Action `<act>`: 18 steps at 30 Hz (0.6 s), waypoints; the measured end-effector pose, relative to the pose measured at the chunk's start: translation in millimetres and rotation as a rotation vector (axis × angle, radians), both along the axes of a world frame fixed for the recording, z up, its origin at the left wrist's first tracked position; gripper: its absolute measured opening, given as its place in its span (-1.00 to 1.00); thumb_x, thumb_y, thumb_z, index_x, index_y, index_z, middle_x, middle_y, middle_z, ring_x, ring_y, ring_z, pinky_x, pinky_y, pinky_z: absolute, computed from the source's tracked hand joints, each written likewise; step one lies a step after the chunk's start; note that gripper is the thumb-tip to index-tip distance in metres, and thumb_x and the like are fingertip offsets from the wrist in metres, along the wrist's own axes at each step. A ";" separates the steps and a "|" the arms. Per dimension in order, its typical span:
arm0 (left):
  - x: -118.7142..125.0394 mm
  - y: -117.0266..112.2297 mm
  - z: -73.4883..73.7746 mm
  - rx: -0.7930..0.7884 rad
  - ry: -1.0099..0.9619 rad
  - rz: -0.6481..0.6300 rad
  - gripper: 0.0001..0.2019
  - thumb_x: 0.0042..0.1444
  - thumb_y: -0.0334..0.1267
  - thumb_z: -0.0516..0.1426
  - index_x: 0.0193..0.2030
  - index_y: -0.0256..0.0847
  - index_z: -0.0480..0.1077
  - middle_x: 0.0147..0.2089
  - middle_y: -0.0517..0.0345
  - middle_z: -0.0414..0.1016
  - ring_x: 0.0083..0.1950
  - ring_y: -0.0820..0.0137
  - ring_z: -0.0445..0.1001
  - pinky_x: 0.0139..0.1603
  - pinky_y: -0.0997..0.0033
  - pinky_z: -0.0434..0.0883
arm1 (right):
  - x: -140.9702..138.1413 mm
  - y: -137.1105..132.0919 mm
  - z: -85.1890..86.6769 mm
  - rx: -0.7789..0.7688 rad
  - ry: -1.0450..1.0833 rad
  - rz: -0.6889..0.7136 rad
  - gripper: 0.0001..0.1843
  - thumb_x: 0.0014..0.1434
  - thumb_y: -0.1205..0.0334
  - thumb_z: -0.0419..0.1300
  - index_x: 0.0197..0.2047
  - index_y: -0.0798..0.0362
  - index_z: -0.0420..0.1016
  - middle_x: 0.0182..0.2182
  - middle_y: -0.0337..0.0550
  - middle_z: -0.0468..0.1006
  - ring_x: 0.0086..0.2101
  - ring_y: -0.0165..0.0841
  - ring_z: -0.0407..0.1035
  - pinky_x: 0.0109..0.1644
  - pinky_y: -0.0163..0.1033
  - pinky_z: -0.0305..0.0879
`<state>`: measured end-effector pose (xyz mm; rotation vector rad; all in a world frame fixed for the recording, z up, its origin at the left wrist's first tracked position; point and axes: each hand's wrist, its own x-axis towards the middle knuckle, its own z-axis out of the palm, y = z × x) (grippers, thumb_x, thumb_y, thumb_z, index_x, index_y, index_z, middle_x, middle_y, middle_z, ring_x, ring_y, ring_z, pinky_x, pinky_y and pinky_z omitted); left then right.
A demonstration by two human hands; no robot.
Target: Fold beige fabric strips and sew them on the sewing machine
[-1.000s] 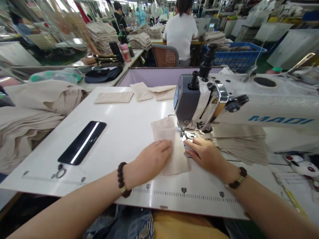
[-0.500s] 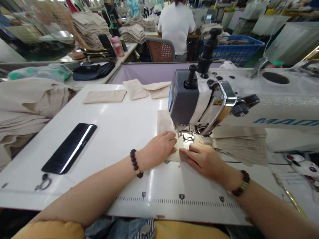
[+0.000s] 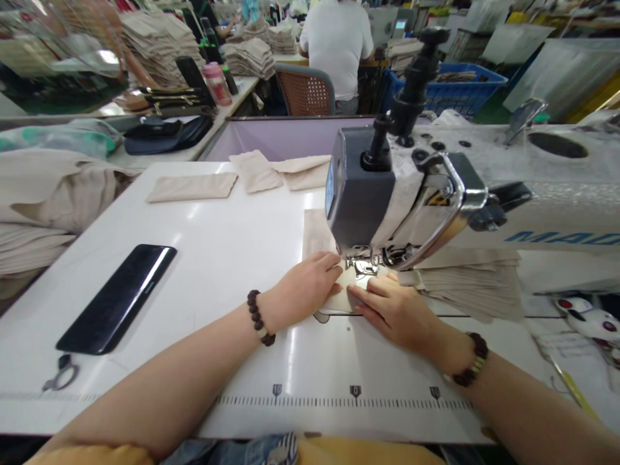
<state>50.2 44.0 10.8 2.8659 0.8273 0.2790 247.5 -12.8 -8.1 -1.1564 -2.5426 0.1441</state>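
A beige fabric piece point(image 3: 316, 234) lies under the presser foot point(image 3: 362, 265) of a white sewing machine point(image 3: 436, 194). My left hand point(image 3: 303, 284) rests flat on the fabric just left of the foot, fingers stretched and together. To the right of the foot my right hand point(image 3: 394, 309) presses flat on the cloth, fingers pointing left toward the needle. Both wrists wear dark bead bracelets. Most of the fabric near the needle is hidden by my hands.
A black phone point(image 3: 117, 298) and small snips point(image 3: 61, 373) lie at the left of the white table point(image 3: 217, 245). Finished beige pieces point(image 3: 194, 187) lie at the back. A stack of beige pieces point(image 3: 469, 281) sits under the machine arm. A person in white point(image 3: 336, 39) sits ahead.
The fabric has been fed away from me under the foot, and both hands have followed it toward the needle. My view has shifted closer and lower.
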 end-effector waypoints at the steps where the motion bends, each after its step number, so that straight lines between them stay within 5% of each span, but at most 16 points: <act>1: -0.1 0.1 0.1 0.003 -0.002 -0.003 -0.92 0.16 -0.37 0.09 -0.25 -0.36 0.32 -0.11 -0.02 0.31 -0.07 0.27 0.31 0.00 0.26 0.36 | -0.2 0.0 0.2 0.007 -0.003 0.001 -0.66 0.34 0.20 -0.13 -0.08 0.17 0.39 -0.41 -0.10 0.37 -0.41 -0.30 0.22 -0.25 -0.19 0.12; 11: -0.4 5.1 -1.7 0.035 -0.003 -0.007 -0.91 0.19 -0.38 0.05 -0.22 -0.35 0.34 -0.15 0.01 0.31 -0.07 0.29 0.29 0.01 0.28 0.32 | -1.7 -1.0 4.0 0.027 0.010 -0.021 -0.62 0.35 0.18 -0.16 -0.09 0.20 0.40 -0.42 -0.08 0.38 -0.41 -0.30 0.21 -0.30 -0.22 0.09; 18: -2.4 -12.1 4.2 -0.007 0.131 -0.278 -0.86 0.24 -0.35 0.00 -0.27 -0.31 0.35 -0.24 0.07 0.36 -0.18 0.34 0.29 -0.07 0.35 0.32 | 2.4 -5.1 3.6 0.045 0.033 0.098 -0.57 0.37 0.18 -0.19 -0.19 0.15 0.46 -0.52 -0.17 0.34 -0.49 -0.35 0.19 -0.37 -0.20 0.01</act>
